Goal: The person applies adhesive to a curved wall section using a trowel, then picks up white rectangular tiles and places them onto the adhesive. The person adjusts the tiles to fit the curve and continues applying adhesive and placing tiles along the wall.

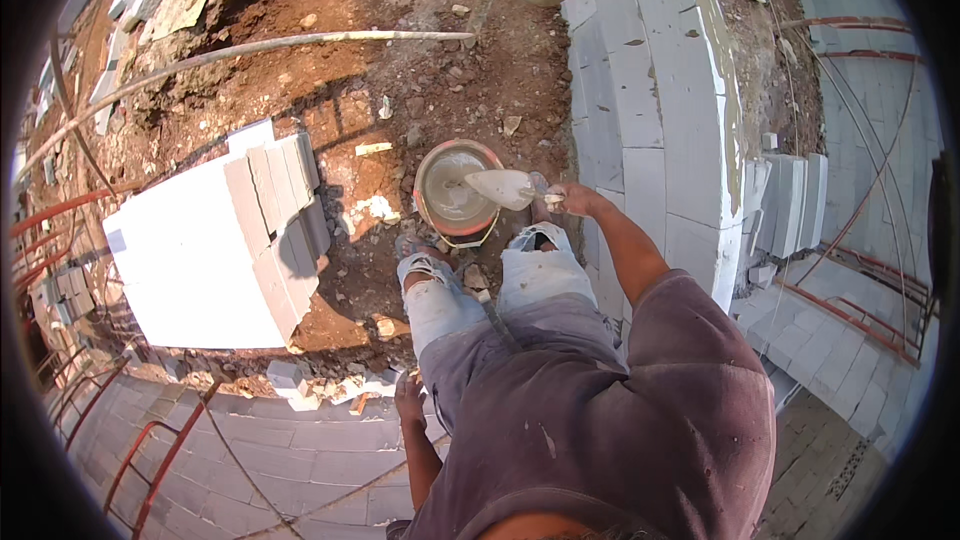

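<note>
My right hand (570,199) is closed around the handle of a pointed trowel (506,189). Its pale, mortar-smeared blade reaches over the rim of a round bucket (425,208) and hides part of the inside. Grey wet mortar (450,175) fills the bucket, which stands on the dirt in front of my feet. My left hand (409,400) hangs low beside my left leg, away from the bucket. Its fingers look loosely extended and nothing shows in them.
A stack of white and grey blocks (190,250) stands on the left. To the right runs a pale block wall (645,170) with mortar along its top edge (728,110). Rubble-strewn reddish soil (370,90) lies ahead. Metal poles (300,40) cross the upper left.
</note>
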A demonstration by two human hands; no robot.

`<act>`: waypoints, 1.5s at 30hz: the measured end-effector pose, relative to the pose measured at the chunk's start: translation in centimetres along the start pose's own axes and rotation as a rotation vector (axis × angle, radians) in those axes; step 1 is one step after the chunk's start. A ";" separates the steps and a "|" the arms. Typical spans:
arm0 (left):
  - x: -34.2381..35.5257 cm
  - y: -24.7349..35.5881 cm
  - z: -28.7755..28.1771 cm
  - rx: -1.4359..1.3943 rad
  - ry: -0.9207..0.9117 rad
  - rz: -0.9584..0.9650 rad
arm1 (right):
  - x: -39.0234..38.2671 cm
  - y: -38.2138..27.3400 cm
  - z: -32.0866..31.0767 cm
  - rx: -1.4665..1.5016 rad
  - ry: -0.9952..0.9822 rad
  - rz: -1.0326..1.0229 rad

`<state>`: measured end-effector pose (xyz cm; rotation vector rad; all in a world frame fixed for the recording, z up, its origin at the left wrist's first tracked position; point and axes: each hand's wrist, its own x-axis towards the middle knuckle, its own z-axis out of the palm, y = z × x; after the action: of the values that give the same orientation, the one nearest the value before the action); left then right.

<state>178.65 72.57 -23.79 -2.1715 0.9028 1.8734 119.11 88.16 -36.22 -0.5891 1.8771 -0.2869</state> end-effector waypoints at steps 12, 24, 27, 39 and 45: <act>1.5 22.7 -9.2 0.282 -0.051 0.369 | -34.0 5.8 -1.8 1.003 0.599 -0.022; 3.8 20.9 1.9 0.891 -0.436 0.732 | -46.3 8.3 -2.6 0.322 1.130 0.813; 1.6 23.1 4.5 0.885 -0.715 0.722 | -47.3 9.2 0.0 0.227 1.128 0.866; 0.3 26.2 8.4 0.815 -0.489 0.593 | -45.4 10.8 -0.1 0.042 1.343 0.822; 0.9 25.4 9.5 0.830 -0.502 0.835 | -43.2 9.7 -2.3 -0.027 1.473 0.794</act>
<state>157.42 56.14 -19.67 -0.8265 2.1297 1.6497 126.60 118.87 -5.17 0.6267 3.3050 -0.1422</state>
